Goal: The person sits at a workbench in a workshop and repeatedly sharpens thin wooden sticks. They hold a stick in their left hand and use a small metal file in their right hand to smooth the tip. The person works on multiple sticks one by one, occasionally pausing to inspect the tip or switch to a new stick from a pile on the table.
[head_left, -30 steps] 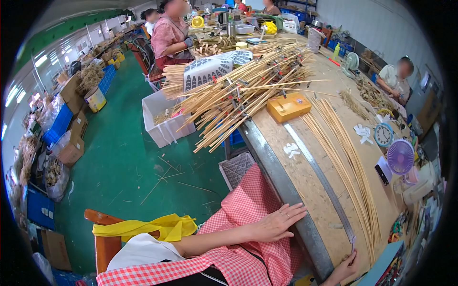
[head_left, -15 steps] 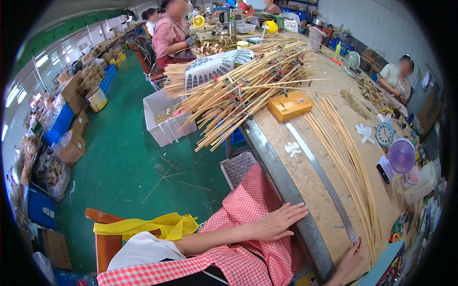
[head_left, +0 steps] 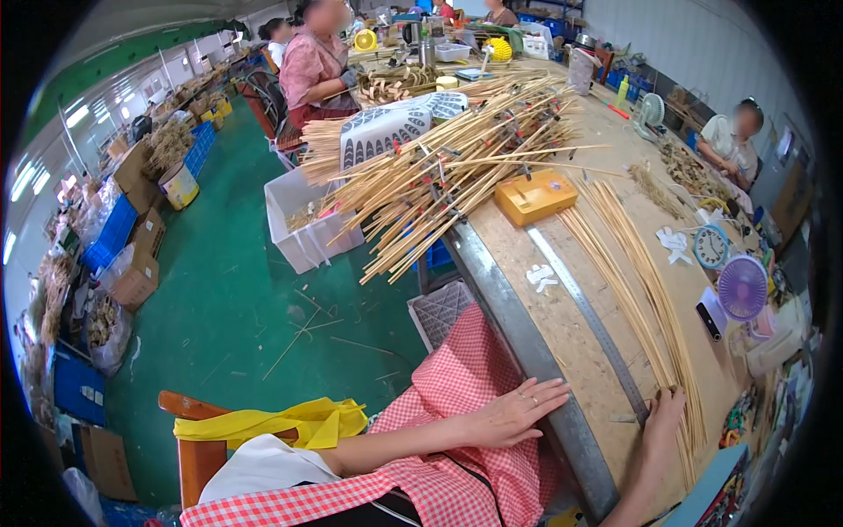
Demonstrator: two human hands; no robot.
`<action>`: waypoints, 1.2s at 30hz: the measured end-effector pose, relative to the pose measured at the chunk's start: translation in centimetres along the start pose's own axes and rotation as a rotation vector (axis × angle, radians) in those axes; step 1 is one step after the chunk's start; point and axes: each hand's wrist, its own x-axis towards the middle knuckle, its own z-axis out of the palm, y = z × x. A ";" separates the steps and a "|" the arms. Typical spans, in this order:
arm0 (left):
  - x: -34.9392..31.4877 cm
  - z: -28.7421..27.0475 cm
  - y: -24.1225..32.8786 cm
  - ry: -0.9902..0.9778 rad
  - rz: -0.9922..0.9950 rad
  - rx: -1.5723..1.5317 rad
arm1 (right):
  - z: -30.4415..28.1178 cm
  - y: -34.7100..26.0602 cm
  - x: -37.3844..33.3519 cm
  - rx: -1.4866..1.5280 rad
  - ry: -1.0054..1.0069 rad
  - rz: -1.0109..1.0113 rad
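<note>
My left hand lies flat with fingers stretched out over the grey metal edge of the worktable; it holds nothing. Further right, my right hand has its fingers bent and closed on the thin pale sticks, just beside the near end of a long metal ruler. Its fingertips are partly hidden, so how many sticks it grips is unclear. More slender sticks run alongside in a long bundle. At the ruler's far end sits a yellow box-shaped block.
A big heap of sticks with dark clips covers the table's far left, overhanging a white bin. Crumpled white scraps, a blue clock, a purple fan and a phone lie about. Several people sit around the table.
My right hand has moved off the ruler's near end, slightly up and right, onto the thin sticks. My left hand stays on the table edge.
</note>
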 end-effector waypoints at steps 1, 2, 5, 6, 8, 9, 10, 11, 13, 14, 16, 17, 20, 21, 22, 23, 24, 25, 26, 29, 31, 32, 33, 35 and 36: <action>0.0 0.0 0.0 0.002 0.002 0.000 | 0.0 0.1 0.1 -0.007 -0.023 0.028; 0.0 0.0 0.0 0.003 0.004 0.000 | 0.3 0.5 0.2 0.000 -0.020 0.024; 0.1 0.2 0.0 0.010 0.010 -0.002 | 0.5 1.3 0.7 0.020 -0.016 0.008; 0.0 0.2 -0.1 0.012 0.009 -0.004 | 0.0 1.0 0.8 0.025 -0.021 -0.005; -0.1 0.3 -0.2 0.015 0.008 -0.001 | -0.1 0.9 0.9 0.035 -0.016 -0.027; -0.1 0.3 -0.3 0.016 0.009 0.000 | 0.0 1.1 1.0 0.039 -0.006 -0.035; -0.1 0.4 -0.3 0.019 0.009 -0.003 | 0.3 1.3 1.1 0.043 0.005 -0.043; -0.2 0.4 -0.3 0.023 0.010 -0.006 | 0.6 1.8 1.3 0.015 0.078 -0.035; -0.2 0.3 -0.2 0.020 0.004 0.001 | 1.5 3.5 2.1 -0.042 0.224 -0.017; -0.3 0.3 -0.2 0.013 -0.002 0.009 | 2.0 4.5 2.6 -0.096 0.257 -0.008; -0.2 0.2 -0.1 0.016 0.001 0.019 | 2.3 5.9 3.4 -0.209 0.328 0.011; -0.3 0.2 -0.2 0.025 0.008 0.018 | 2.5 6.5 3.2 -0.211 0.229 0.070; -0.1 0.4 -0.7 0.024 -0.017 0.040 | 2.8 8.5 3.2 -0.208 0.111 0.166; 0.3 0.8 -0.6 0.007 -0.011 0.026 | 4.2 10.7 2.6 -0.220 0.190 0.152; 0.7 0.6 -0.4 0.014 -0.005 0.016 | 3.8 10.3 3.0 0.069 0.169 0.348; 0.4 0.0 -0.3 0.019 0.000 0.002 | 3.9 9.5 4.2 0.360 0.168 0.539; 0.4 -0.3 0.0 0.027 -0.014 0.013 | 4.7 10.0 4.0 0.178 0.249 0.393; 0.5 -0.5 0.1 0.032 -0.033 0.034 | 4.2 9.2 4.0 -0.295 0.209 0.153; 0.6 -0.5 0.3 0.020 -0.040 0.029 | 3.3 7.8 4.1 -0.278 0.256 0.102; 0.9 -0.7 0.9 0.000 -0.062 0.036 | 1.4 6.3 3.9 -0.254 0.305 0.106; 0.9 -0.7 1.0 -0.001 -0.068 0.037 | 0.8 5.8 3.7 -0.239 0.306 0.141; 1.0 -0.6 1.0 0.005 -0.060 0.039 | 0.4 5.7 3.6 -0.231 0.309 0.154; 1.0 -0.6 1.0 0.003 -0.059 0.042 | 0.1 5.6 3.5 -0.221 0.313 0.165; 0.9 -0.6 1.0 0.002 -0.059 0.050 | 0.0 6.0 3.6 -0.225 0.338 0.163; 0.8 -0.6 1.0 0.002 -0.058 0.050 | -0.1 5.8 3.6 -0.224 0.349 0.161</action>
